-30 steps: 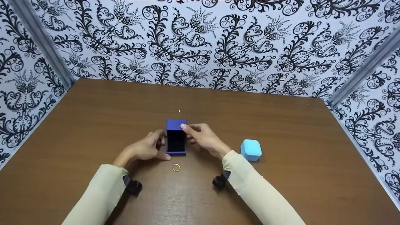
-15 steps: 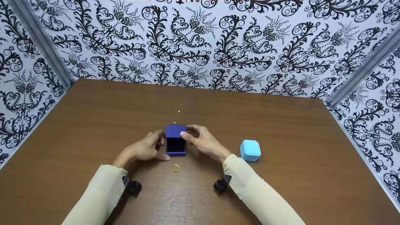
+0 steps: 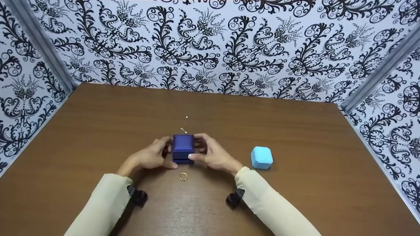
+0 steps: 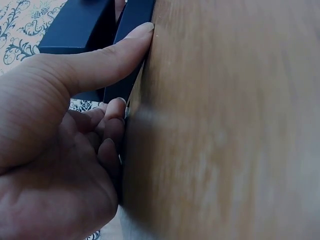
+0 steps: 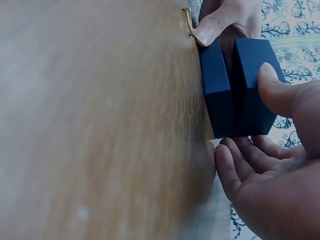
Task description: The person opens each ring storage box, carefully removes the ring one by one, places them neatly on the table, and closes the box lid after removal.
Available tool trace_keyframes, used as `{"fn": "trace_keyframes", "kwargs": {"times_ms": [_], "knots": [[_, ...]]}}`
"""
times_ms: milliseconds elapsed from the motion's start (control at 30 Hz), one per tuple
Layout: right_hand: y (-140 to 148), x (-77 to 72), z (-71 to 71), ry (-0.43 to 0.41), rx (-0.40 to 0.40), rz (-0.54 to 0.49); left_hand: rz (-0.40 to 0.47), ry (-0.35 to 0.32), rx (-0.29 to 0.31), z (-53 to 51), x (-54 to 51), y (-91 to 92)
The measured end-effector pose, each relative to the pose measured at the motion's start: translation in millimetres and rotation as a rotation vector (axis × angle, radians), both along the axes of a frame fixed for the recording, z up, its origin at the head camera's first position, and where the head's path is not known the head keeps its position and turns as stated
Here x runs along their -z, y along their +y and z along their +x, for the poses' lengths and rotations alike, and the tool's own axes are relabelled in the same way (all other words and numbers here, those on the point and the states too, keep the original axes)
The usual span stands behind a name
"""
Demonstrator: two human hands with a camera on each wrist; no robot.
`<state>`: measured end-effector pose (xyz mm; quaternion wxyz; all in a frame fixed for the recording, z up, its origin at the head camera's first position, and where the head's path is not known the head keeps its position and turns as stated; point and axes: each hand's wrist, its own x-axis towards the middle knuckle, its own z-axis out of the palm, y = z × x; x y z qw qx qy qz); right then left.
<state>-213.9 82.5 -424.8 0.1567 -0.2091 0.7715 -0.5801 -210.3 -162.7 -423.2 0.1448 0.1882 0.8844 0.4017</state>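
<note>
A dark blue ring box [image 3: 183,143] stands on the table between my two hands, its lid almost down. A narrow gap between lid and base shows in the right wrist view. My left hand [image 3: 149,156] holds the base [image 5: 214,75], thumb along the front edge and fingers at the left side. With the thumb on the front of the lid [image 5: 254,90] and fingers at the far right side, my right hand [image 3: 215,154] grips the lid. A gold ring [image 3: 183,177] lies just in front of the box. The box's inside is hidden.
A light blue box [image 3: 262,157] with rounded corners stands to the right, beside my right forearm. Small bright specks [image 3: 183,130] show on the brown table [image 3: 295,131] behind the ring box. Patterned panels [image 3: 203,49] border the table at the back and sides.
The ring box's lid has swung down toward me from upright to nearly closed, with my right thumb moving down along with it. My left hand and the gold ring have stayed in place.
</note>
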Motion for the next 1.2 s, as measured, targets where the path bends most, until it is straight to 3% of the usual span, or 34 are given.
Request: {"fn": "trace_keyframes", "kwargs": {"times_ms": [400, 633, 767, 900, 1033, 1200], "knots": [[1.1, -2.5, 2.3, 0.118, -0.019, 0.07, -0.021, -0.018, -0.016, 0.6, -1.9, 0.1], [6.9, -13.4, 5.4, 0.167, -0.025, 0.165, 0.004, 0.01, -0.003, 1.4, -2.6, 0.8], [14.3, -22.7, 8.2, 0.191, -0.021, 0.168, 0.019, 0.027, 0.011, 1.7, -2.2, -0.6], [30.9, -30.6, 11.4, 0.267, -0.017, 0.161, 0.054, 0.03, 0.027, 2.0, -1.8, -1.8], [56.6, -36.4, 16.6, 0.339, 0.026, 0.162, 0.11, 0.024, 0.046, 1.4, -4.7, -3.1], [94.5, -41.7, 23.9, 0.437, 0.156, 0.22, 0.121, 0.045, 0.048, 1.1, -15.1, -4.2]]}}
